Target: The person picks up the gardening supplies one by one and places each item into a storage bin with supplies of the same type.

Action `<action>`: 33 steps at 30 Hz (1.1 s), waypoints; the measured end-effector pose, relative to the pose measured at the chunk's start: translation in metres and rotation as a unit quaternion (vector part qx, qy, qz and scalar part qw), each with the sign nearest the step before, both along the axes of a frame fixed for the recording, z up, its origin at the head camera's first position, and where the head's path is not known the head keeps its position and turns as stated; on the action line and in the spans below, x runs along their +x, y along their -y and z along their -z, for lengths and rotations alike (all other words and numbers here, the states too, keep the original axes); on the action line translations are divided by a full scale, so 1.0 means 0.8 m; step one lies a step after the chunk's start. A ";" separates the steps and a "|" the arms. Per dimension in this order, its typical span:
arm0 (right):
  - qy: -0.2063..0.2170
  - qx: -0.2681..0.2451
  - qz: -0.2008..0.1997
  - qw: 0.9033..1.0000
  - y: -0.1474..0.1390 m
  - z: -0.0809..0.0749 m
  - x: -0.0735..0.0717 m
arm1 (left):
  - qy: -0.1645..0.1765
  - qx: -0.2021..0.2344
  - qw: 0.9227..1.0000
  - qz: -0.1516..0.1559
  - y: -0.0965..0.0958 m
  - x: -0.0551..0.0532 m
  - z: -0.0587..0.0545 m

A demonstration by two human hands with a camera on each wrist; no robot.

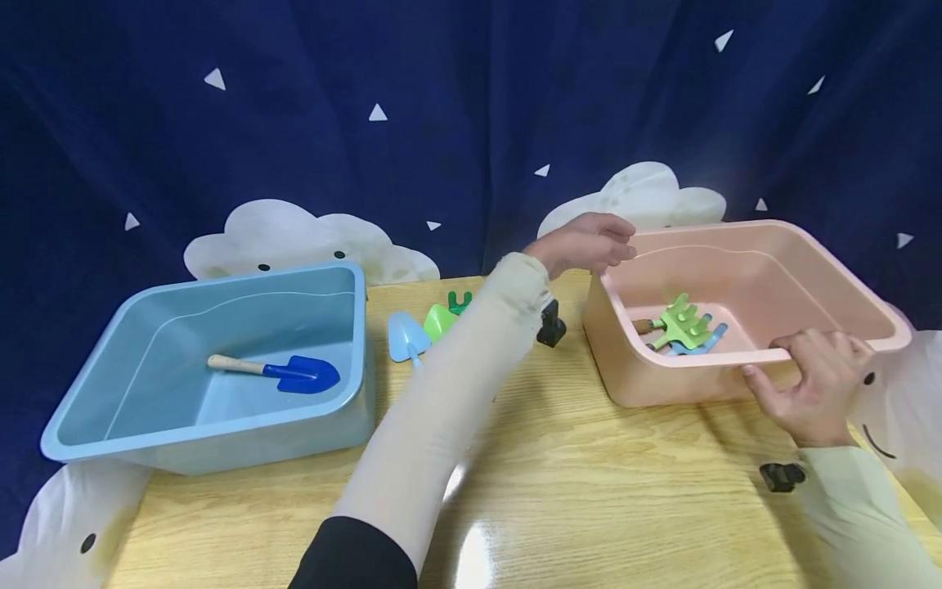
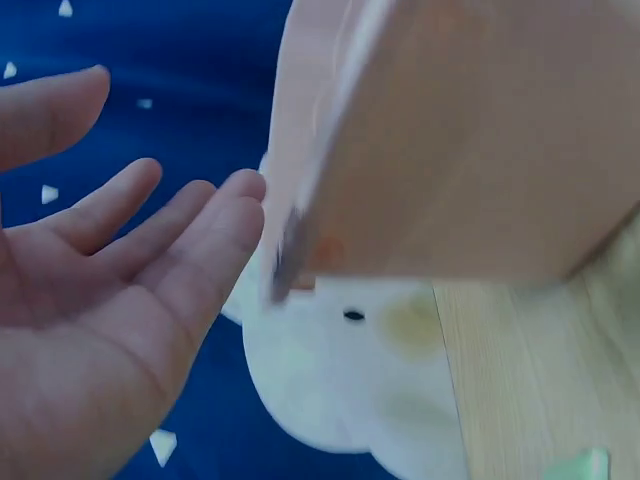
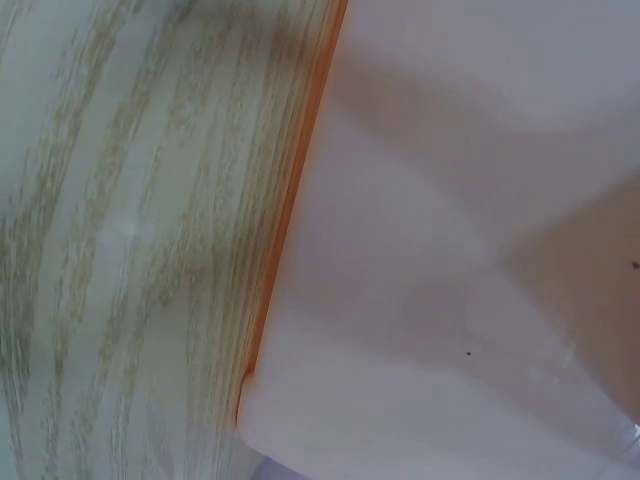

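At the near right rim of the pink bin (image 1: 662,383), my right hand (image 1: 823,388) grips the edge, fingers over the inside and thumb outside. My left hand (image 1: 586,242) is beside the bin's far left corner. Its fingers are spread and relaxed in the left wrist view, palm showing, with nothing held. Inside the pink bin lie a light green hand rake (image 1: 684,321), a light blue tool (image 1: 710,339) and a brown handle end (image 1: 643,325). The right wrist view shows only the bin's pale pink wall (image 3: 430,250) close up; the right hand is outside that view.
A blue bin (image 1: 250,442) stands at the left with a blue trowel (image 1: 305,375) in it. Between the bins lie a light blue shovel (image 1: 406,335), a light green shovel (image 1: 437,321) and a dark green rake (image 1: 459,301), partly behind my left forearm. A dark curtain (image 1: 441,98) hangs behind.
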State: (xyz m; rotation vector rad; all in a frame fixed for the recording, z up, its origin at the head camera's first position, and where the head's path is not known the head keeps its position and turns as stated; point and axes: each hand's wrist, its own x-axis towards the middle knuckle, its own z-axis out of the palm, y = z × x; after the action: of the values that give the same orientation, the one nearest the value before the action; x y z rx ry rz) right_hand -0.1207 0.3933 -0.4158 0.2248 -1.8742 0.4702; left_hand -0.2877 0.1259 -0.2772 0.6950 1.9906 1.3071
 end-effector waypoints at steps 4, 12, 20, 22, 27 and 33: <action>0.002 -0.001 0.001 1.000 0.000 0.000 0.001 | -0.021 0.038 0.997 -0.060 0.024 -0.011 0.008; 0.004 -0.004 0.000 1.000 0.003 0.001 0.001 | -0.214 0.002 0.959 -0.186 0.077 -0.029 0.038; 0.007 -0.006 0.003 1.000 0.002 0.002 0.001 | -0.238 -0.062 0.948 -0.201 0.116 -0.032 0.065; 0.009 -0.008 0.002 1.000 0.002 0.002 0.001 | -0.241 -0.075 0.946 -0.202 0.121 -0.030 0.076; 0.011 -0.004 0.002 1.000 0.001 0.003 0.002 | -0.236 -0.114 0.951 -0.167 0.132 -0.023 0.106; 0.011 0.000 0.004 1.000 0.001 0.001 0.001 | -0.229 -0.171 0.953 -0.105 0.146 -0.017 0.124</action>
State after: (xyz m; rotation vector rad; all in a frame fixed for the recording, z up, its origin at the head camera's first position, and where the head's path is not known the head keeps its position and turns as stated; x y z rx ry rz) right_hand -0.1197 0.3926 -0.4166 0.2136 -1.8964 0.4682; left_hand -0.3015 0.0095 -0.3765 0.6748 2.6476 0.9262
